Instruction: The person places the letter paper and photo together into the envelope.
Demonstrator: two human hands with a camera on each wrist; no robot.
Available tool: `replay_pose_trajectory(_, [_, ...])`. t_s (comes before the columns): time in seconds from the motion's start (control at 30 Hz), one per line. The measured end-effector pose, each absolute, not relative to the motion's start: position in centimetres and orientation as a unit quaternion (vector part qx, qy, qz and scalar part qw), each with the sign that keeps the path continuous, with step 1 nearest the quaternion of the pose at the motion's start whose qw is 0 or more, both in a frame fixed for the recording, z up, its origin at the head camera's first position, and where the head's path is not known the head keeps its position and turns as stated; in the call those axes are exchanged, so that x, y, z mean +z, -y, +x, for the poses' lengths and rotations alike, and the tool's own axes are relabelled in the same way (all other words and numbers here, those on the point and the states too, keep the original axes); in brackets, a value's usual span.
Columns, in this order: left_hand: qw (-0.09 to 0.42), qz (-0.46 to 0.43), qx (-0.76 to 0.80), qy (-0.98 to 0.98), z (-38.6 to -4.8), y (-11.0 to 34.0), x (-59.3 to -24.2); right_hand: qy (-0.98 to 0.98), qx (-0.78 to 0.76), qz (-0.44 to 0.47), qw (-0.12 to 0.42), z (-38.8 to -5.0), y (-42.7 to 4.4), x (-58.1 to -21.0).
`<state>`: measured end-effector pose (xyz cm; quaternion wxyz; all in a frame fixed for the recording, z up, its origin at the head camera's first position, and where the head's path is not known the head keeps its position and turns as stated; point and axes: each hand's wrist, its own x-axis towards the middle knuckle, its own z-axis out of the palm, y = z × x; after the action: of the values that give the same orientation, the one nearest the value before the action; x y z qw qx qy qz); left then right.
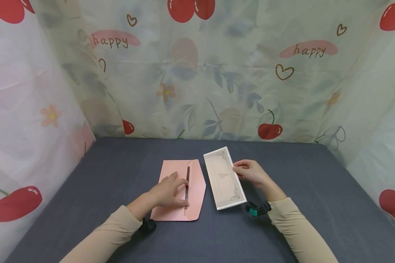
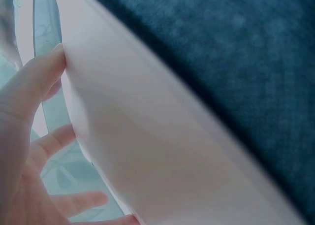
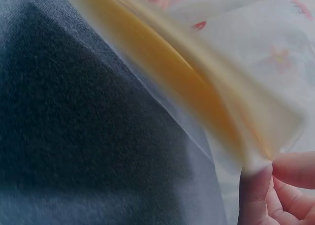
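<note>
Printed fabric [image 1: 204, 100], patterned with red cherries, pale leaves, brown hearts and the word "happy" twice over, hangs along the far side and both flanks of a dark cloth-covered table [image 1: 118, 164]. Two beige sleeves [image 1: 102, 233] reach in from the near side, one at left and one at right. Pink and flat, an envelope [image 1: 196, 186] lies on the table left of centre, its pointed flap spread toward the right. Just to its right, a cream folded card [image 1: 217, 180] with scrollwork at its corners slants in the grip of the person, its far end leaning left; the right wrist view shows its layers parted over a yellowish inside. On the envelope, the left hand [image 1: 166, 191] is spread, thumb well apart from the fingers, the tips touching the paper along its opening. At the card's right edge, the right hand [image 1: 251, 173] is nearly closed, pinching the rim between thumb and fingers. Black bands [image 1: 258, 209] show at both wrists, the right one bearing a green patch. Narrowest of all, a dark slit [image 1: 188, 174] marks the envelope's opening, running near to far.
</note>
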<state>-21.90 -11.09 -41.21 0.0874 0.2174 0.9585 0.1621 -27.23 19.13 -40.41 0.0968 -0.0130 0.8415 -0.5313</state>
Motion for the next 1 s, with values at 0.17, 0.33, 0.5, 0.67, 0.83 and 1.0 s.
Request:
replay_pose_trajectory(0.17, [0.084,0.216,0.157,-0.96,-22.0,11.1,-41.3,-0.836,-0.538,-0.007,0.104,-27.2,-18.4,-40.7])
replay_pose_trajectory(0.33, [0.083,0.216,0.156,-0.96,-22.0,11.1,-41.3,-0.829,-0.547,-0.01,0.114,-27.2,-17.8,-40.9])
replay_pose_trajectory(0.5, [0.083,0.219,0.151,-0.961,-22.1,11.1,-41.4,-0.824,-0.553,-0.018,0.122,-27.0,-17.4,-41.0])
replay_pose_trajectory(0.67, [0.083,0.22,0.151,-0.96,-22.1,11.0,-41.4,-0.82,-0.558,-0.02,0.127,-27.0,-16.9,-41.2])
replay_pose_trajectory(0.83, [0.089,0.213,0.151,-0.961,-22.1,11.0,-41.4,-0.814,-0.566,-0.02,0.128,-27.0,-16.3,-41.5])
replay_pose_trajectory(1.0, [0.092,0.206,0.15,-0.962,-22.1,11.0,-41.5,-0.803,-0.58,-0.017,0.134,-27.1,-15.8,-41.9])
